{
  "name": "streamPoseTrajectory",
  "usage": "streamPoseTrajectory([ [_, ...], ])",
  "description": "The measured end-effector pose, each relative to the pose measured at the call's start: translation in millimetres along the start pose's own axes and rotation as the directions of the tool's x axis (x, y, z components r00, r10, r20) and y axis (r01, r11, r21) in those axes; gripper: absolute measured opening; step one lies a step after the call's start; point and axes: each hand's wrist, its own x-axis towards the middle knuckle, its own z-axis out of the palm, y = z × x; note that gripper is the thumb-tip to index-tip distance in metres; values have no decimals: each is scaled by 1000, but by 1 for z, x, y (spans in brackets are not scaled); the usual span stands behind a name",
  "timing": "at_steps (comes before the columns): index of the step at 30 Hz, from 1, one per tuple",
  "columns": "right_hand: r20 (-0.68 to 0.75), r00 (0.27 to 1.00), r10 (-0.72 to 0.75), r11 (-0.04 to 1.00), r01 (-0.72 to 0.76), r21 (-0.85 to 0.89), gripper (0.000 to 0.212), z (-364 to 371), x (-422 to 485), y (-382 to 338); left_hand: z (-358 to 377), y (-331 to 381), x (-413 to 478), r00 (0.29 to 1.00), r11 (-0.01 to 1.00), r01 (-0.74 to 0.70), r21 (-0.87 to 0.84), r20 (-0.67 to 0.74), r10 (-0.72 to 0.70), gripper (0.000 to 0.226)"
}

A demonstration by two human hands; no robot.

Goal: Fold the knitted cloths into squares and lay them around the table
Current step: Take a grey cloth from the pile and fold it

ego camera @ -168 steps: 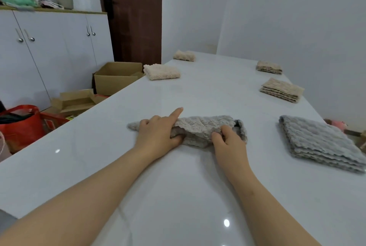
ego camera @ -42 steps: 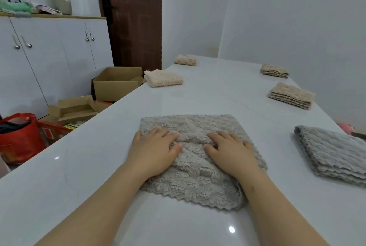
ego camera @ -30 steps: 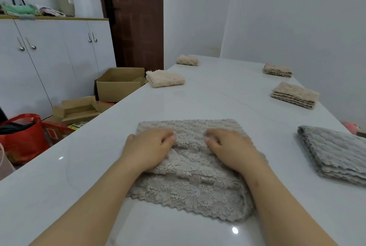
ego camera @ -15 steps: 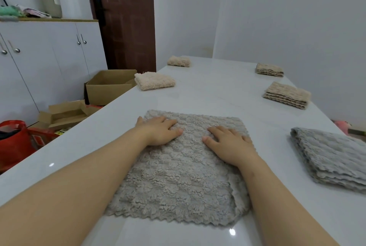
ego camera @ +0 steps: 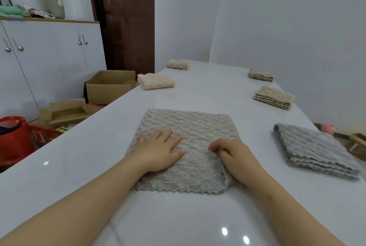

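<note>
Both hands have drawn back along the grey-beige knitted cloth (ego camera: 190,125). Left hand (ego camera: 158,150) lies flat and open; right hand (ego camera: 235,156) curls, grip unclear. Step appears to be smoothing; next comes a half-fold.

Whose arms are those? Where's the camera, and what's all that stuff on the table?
Those arms belong to a person, not a machine. The camera sits on the person's head, looking forward and down, so you see what they see. On the white table lies a beige-grey cloth, spread out. The left hand presses flat on it. The right hand curls its fingers and seems to pinch the cloth. Beside it lies a grey folded cloth, and four beige folded cloths sit further along both edges. On the floor stand a cardboard box and a red bag.
</note>
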Motion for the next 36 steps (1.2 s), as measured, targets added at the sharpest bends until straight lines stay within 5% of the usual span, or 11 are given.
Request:
streamPoseTrajectory([
  [5,40,999,-15,1000,16,-10,40,-12,-36,5,7,6,-32,978,992,-38,117,-199,61,52],
  [9,112,987,117,964,-140,226,30,-32,-57,8,22,-3,-46,985,999,-31,10,-167,32,86],
  [11,121,978,170,958,-193,211,16,-41,-61,15,26,-5,-45,979,1000,-18,2,-204,18,94],
  [14,22,997,79,997,-79,-13,10,-44,-62,14,26,-4,-46,949,997,-69,-20,-311,59,90],
  [18,250,956,-153,969,194,-149,46,-20,-56,-5,27,-11,-52,808,961,-272,-42,-553,204,65],
  [22,194,957,-215,944,255,-208,39,-10,-52,-5,22,-19,-68,926,943,-301,-141,-282,253,98],
  [25,90,965,-246,922,262,-285,44,-6,-53,-4,23,-18,-69,920,956,-289,-39,-286,267,105],
  [27,38,965,-260,914,258,-313,42,-5,-53,-6,26,-15,-67,896,953,-302,-28,-351,273,96],
  [32,-40,978,-204,911,174,-373,36,-11,-54,-6,31,-13,-63,758,934,-334,130,-552,348,31],
  [36,-150,985,-88,970,51,-239,30,-18,-56,-2,23,-20,-68,712,977,-189,97,-672,205,42],
])
